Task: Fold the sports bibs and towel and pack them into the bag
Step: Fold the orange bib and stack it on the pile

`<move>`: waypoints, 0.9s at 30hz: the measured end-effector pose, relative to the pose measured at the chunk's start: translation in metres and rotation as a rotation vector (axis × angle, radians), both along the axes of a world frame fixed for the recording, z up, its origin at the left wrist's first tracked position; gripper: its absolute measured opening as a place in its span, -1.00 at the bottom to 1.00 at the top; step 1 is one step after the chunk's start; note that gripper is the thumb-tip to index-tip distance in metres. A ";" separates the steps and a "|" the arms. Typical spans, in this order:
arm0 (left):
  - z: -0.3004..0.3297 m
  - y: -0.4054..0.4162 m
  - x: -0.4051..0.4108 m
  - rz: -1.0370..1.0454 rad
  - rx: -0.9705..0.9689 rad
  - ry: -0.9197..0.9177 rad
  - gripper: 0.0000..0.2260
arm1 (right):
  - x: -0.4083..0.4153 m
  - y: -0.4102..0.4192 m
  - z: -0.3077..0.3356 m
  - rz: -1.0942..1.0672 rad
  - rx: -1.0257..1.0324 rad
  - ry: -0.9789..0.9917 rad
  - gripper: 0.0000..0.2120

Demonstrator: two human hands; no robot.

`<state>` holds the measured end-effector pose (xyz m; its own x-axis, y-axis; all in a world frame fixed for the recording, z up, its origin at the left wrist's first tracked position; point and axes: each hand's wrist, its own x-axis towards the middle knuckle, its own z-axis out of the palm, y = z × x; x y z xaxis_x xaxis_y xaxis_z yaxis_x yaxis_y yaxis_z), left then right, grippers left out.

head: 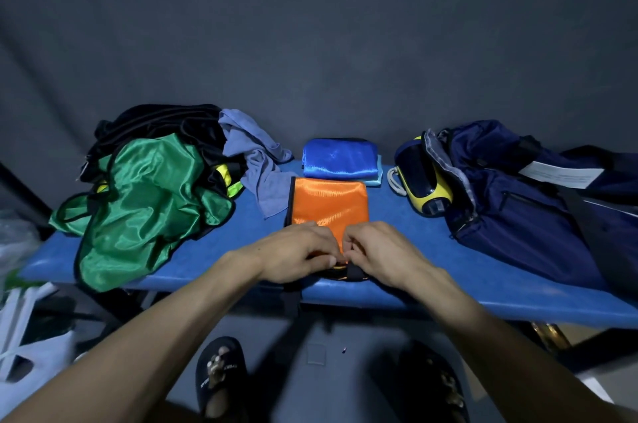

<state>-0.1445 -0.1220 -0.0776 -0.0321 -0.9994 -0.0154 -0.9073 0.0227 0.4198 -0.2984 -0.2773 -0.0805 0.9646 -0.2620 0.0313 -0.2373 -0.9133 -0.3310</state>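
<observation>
An orange bib (329,203) with black trim lies partly folded in the middle of the blue bench (397,288). My left hand (297,251) and my right hand (378,251) meet at its near edge, and both pinch the fabric with curled fingers. Behind it sits a folded blue bib (338,158) on a light blue folded cloth (376,177). A crumpled green bib (145,201) lies at the left over a black and yellow pile (165,125). A grey-blue towel (255,160) is draped beside that pile. The navy bag (511,212) stands open at the right.
A yellow and navy bottle-like item (423,181) lies at the bag's mouth. A white paper (561,174) rests on the bag. White plastic bags (24,326) sit on the floor at left. My feet in black slippers (221,374) stand below the bench edge.
</observation>
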 end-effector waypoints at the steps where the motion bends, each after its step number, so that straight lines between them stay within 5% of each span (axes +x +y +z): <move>1: 0.003 0.005 0.001 0.018 -0.042 0.022 -0.76 | -0.001 0.000 0.000 0.006 -0.011 0.003 -0.89; 5: 0.026 0.039 0.008 0.198 -0.338 0.071 -0.87 | -0.005 0.002 0.004 0.067 -0.104 0.005 -0.81; 7: 0.033 0.060 0.008 0.203 -0.335 0.058 -0.92 | -0.010 0.006 0.008 0.107 -0.134 0.016 -0.72; 13: -0.014 0.093 -0.015 0.069 -0.200 -0.516 -0.61 | -0.025 0.012 0.009 0.189 -0.334 0.072 -0.57; 17: -0.048 0.093 -0.028 0.112 -0.268 -0.710 -0.59 | -0.031 0.017 0.003 0.201 -0.383 0.044 -0.54; 27: -0.048 0.083 -0.028 0.190 -0.467 -0.515 -0.86 | -0.038 0.025 -0.011 0.194 -0.414 -0.018 -0.37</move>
<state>-0.1728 -0.0390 -0.1258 0.0388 -0.8928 0.4487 -0.9936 -0.0821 -0.0774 -0.3366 -0.2527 -0.0913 0.9929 -0.0381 0.1126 -0.0460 -0.9966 0.0686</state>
